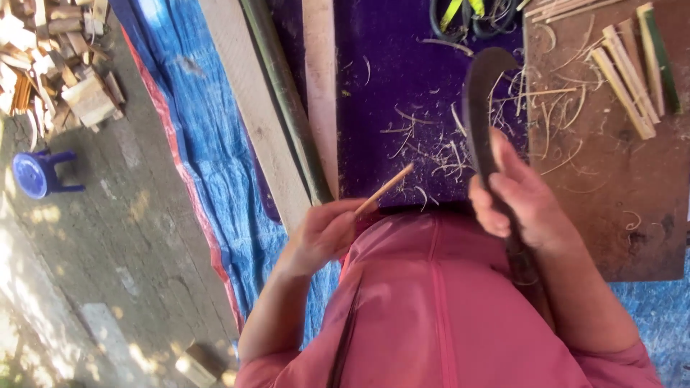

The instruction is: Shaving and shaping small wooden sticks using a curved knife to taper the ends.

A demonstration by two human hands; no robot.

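My left hand pinched a thin bamboo stick pointing up over the purple mat; my right hand clenched a dark curved knife, blade over scattered shavings, beside the brown board holding split bamboo strips

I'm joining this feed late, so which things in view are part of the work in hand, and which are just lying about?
In hand:
- thin bamboo stick, pinched in the left hand
- dark curved knife, gripped by the right hand
- shavings on the purple mat
- split bamboo strips on the brown board

Lying about:
- long planks
- blue stool
- wood offcut pile
- blue tarp
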